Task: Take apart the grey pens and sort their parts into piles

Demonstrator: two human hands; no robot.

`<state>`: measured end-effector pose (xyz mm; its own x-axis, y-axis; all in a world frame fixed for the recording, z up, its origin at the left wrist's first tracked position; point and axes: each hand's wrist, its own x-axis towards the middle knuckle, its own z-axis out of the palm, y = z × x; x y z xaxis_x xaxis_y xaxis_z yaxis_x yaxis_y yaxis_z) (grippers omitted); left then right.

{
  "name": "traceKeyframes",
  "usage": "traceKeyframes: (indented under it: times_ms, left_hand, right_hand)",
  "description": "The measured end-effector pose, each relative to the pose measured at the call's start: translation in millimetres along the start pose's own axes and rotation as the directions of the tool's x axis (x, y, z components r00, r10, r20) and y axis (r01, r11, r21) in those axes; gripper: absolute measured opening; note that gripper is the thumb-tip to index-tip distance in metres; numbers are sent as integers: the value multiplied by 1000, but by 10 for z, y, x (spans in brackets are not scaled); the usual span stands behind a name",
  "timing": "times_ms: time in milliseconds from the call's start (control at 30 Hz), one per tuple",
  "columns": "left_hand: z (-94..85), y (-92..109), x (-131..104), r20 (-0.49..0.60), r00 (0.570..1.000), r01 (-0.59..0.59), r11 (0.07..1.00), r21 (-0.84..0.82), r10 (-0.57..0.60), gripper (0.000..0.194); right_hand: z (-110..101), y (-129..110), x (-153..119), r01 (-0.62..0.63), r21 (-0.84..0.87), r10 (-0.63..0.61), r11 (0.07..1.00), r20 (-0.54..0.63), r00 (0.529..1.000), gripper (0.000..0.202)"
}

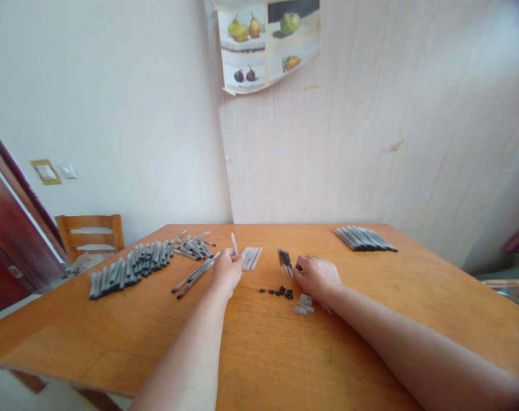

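Observation:
Near the middle of the table, my left hand (227, 269) pinches a translucent white pen barrel (235, 244) that points upward. Several similar empty barrels (252, 258) lie in a row just right of it. My right hand (317, 275) rests with curled fingers at the right side of a bunch of dark pen refills (285, 261); its fingertips are partly hidden, so what they grip does not show. Small black end plugs (288, 293) lie in front of the refills. Clear pen caps (303, 304) are scattered close to my right wrist.
A long row of capped pens (133, 265) covers the table's left side, with a loose pile of pens (194, 247) behind. A few pens (195, 277) lie left of my left hand. Another pen row (365, 238) is at the back right. A wooden chair (92, 234) stands beyond the left edge.

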<state>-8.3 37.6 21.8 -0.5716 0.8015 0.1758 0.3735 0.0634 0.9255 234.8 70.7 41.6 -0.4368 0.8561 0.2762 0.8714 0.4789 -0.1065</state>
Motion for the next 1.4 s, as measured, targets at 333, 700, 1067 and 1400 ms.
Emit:
traceKeyframes:
  times_ms: [333,700,1067,1400]
  left_hand:
    - [-108,-53,72,-8,994,-106,973,207,110,23]
    - [-211,-115,159,-37,983,-134,843,521,179,17]
    - [-143,-116,134,37,963,-234,759,608,267,6]
    - [-130,-223,183,33,948,-273,754,598,318,13]
  right_hand:
    - [36,64,33,32,91,-32,995,-1,999,41]
    - [88,211,77,-76,162,83,984,-34,996,39]
    - [70,265,99,-119,168,127,979,-40,991,40]
    - [103,285,107,-102,170,112,980,-52,992,42]
